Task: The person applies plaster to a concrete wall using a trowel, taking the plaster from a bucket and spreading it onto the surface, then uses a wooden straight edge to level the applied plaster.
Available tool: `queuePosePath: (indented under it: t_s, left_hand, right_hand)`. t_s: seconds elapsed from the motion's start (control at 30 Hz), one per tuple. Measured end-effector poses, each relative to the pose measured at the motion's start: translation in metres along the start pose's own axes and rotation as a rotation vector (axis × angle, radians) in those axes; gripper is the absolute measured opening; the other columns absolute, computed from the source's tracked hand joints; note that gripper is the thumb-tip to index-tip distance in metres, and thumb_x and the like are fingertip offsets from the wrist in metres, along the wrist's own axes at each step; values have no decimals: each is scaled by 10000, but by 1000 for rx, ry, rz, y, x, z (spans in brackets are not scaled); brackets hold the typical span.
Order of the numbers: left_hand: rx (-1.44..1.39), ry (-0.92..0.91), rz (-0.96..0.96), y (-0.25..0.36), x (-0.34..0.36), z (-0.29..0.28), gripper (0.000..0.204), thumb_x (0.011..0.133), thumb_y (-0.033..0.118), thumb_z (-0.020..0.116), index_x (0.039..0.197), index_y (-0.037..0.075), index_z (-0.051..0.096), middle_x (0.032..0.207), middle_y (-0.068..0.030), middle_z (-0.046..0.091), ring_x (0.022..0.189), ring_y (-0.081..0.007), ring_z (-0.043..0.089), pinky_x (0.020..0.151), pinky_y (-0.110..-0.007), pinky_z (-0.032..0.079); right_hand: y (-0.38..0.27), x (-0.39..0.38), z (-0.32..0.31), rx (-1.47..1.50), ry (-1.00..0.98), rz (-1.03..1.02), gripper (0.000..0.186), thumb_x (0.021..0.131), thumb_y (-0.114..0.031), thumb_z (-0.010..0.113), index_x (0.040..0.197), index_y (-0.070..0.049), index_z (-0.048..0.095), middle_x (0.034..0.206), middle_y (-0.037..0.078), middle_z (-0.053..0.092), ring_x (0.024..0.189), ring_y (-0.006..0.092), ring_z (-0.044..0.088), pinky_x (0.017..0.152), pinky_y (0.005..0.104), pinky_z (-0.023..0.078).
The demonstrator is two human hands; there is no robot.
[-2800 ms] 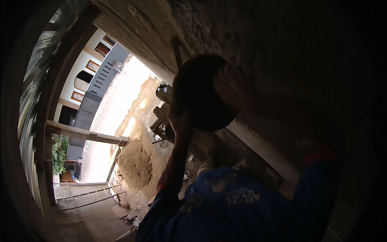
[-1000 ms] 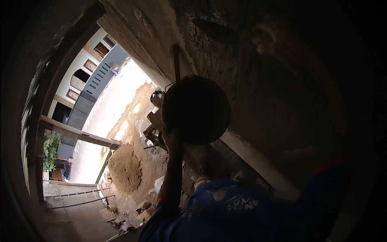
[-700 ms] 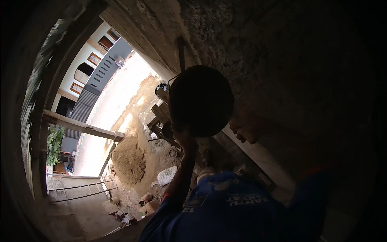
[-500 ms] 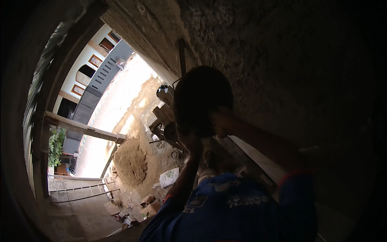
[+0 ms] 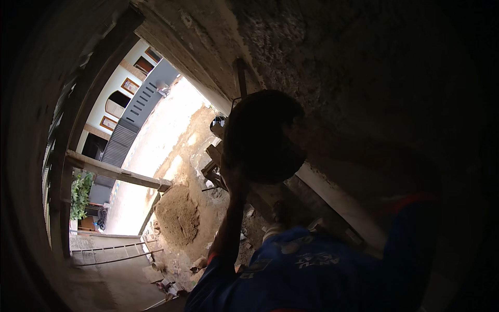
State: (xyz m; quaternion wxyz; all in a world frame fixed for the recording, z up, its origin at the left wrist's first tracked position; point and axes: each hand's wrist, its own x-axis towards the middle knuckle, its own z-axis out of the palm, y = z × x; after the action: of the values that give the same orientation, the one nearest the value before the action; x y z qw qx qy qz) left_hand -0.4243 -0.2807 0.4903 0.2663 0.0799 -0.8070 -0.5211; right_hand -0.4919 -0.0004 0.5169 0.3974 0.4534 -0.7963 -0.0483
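Observation:
A dark, round bucket (image 5: pixel 260 138) sits in front of me in deep shade, and a thin wire handle (image 5: pixel 233 102) shows at its left edge. It is too dark to make out what the bucket contains. My left hand (image 5: pixel 235 179) grips the bucket's lower left side, fingers partly hidden against it. Over at the bucket's right edge is my right hand (image 5: pixel 300 134), nearly lost in shadow; its fingers cannot be made out. Beyond the bucket rises a rough wall (image 5: pixel 312 57).
Below on the left lies a sand heap (image 5: pixel 178 214), near a wooden beam (image 5: pixel 117 170). A ladder (image 5: pixel 117 253) and broken bricks (image 5: pixel 169 285) are at lower left. Outside, a grey gate (image 5: pixel 143 101) borders the bright street. A pale plank-like edge (image 5: pixel 338 200) runs below my right arm.
My right hand has moved up and right along the bucket, its arm swinging into darker shade. My left hand stays on the bucket. The surroundings have shifted slightly right and down in view.

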Motion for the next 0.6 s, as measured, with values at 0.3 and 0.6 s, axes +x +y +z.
queuePosePath:
  t_s: [0.3,0.6]
  left_hand:
    - [-241,-154,58,38,3,41,537,745,20,592,1276,-11,518,1145,-97,634,1017,-200,606,916,-326,471]
    - [-344,-217,64,40,1,74,526,732,21,574,1254,-28,527,1159,-92,628,1073,-173,584,948,-301,448]
  right_hand:
    - [4,-55,38,239,-501,27,262,827,-171,595,1046,-30,623,894,125,637,783,254,630,691,440,526]
    - [21,-71,23,507,-170,271,241,823,-148,553,1032,-51,622,771,84,576,696,222,572,601,389,472]
